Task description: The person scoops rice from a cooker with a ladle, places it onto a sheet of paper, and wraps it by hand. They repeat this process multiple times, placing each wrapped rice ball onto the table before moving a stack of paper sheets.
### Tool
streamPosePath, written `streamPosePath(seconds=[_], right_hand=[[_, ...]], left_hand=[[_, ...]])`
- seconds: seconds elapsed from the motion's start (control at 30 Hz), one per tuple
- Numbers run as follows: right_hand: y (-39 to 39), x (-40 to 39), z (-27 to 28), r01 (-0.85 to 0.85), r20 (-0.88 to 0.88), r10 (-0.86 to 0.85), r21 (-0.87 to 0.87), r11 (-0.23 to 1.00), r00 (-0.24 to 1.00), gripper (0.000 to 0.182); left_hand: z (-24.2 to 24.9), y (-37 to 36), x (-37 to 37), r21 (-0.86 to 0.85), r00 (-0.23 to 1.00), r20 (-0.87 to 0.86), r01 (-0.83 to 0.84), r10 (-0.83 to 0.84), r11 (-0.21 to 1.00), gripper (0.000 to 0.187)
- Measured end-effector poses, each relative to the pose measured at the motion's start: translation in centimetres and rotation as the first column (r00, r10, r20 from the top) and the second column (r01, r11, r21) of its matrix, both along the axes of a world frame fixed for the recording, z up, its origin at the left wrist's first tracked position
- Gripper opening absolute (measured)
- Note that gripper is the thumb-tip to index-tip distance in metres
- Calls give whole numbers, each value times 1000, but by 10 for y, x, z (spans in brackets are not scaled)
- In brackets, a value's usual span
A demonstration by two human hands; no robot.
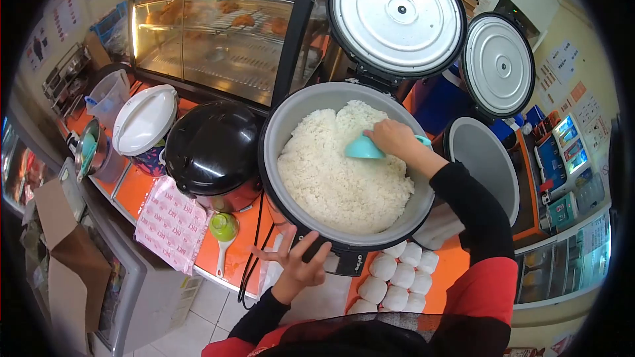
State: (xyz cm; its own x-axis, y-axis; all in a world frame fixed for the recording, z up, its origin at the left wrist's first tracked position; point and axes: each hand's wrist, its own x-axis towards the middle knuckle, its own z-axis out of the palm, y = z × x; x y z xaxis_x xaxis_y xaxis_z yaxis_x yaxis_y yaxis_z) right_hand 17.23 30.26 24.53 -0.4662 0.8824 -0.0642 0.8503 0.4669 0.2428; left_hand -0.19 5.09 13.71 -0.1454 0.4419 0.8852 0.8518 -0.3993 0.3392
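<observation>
A large open rice cooker (274, 188) holds a wide mound of cooked white rice (344, 192). My right hand (393, 139) reaches into the pot and is closed on a teal scoop (364, 149), whose rim touches the rice. Part of the scoop is hidden behind the fingers and wrist. By the cooker's front edge, my left hand (301, 261) is open with spread fingers and nothing in it. Several white rounded bundles (395, 277) sit in rows on the orange counter, to the right of that hand.
A second open cooker (486, 158) stands at right. To the left are a closed black cooker (213, 142), a white-lidded container (145, 119), pink printed wrapping sheets (173, 221) and a green-headed paddle (223, 228). A glass food warmer (218, 33) stands behind.
</observation>
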Motion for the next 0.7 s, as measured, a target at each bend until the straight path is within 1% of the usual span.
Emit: streamPosePath(seconds=[0.07,0.1,0.17,0.27,0.37,0.47,0.5,0.53,0.6,0.63,0.67,0.7], right_hand=[[-11,3,11,54,59,-45,-169,984,997,48],[-17,3,14,82,72,-67,-234,969,995,50],[-31,5,17,142,104,-111,-359,923,988,55],[-47,12,6,135,176,-38,-580,804,984,61],[-75,-10,26,95,177,33,-670,736,984,65],[-73,-18,27,81,214,99,-699,710,972,66],[-65,-20,26,118,260,114,-729,675,959,67],[-52,-23,27,193,301,100,-798,571,948,67],[-21,-28,27,341,382,81,-888,309,920,69],[-6,-27,21,388,388,-32,-911,142,921,65],[4,-21,15,276,256,-105,-914,298,961,65],[1,-23,23,172,113,-155,-876,450,981,64]], left_hand=[[-1,5,-5,31,999,-30,26,-25,999,26],[7,5,-9,57,997,-77,17,-12,998,28],[4,5,-9,48,997,-75,18,-15,999,27],[4,6,-10,51,997,-72,38,-34,998,26],[6,3,-11,24,995,-77,63,-61,998,24],[8,1,-13,-7,995,-47,91,-92,996,23],[8,2,-13,-17,994,-31,104,-104,994,22],[7,3,-13,-18,994,-24,111,-111,994,22],[4,1,-14,-39,990,-11,142,-142,989,22],[4,0,-15,-52,987,-16,160,-161,986,24],[5,-1,-16,-64,986,-41,156,-159,986,23],[5,-2,-18,-78,985,-63,153,-158,985,22]])
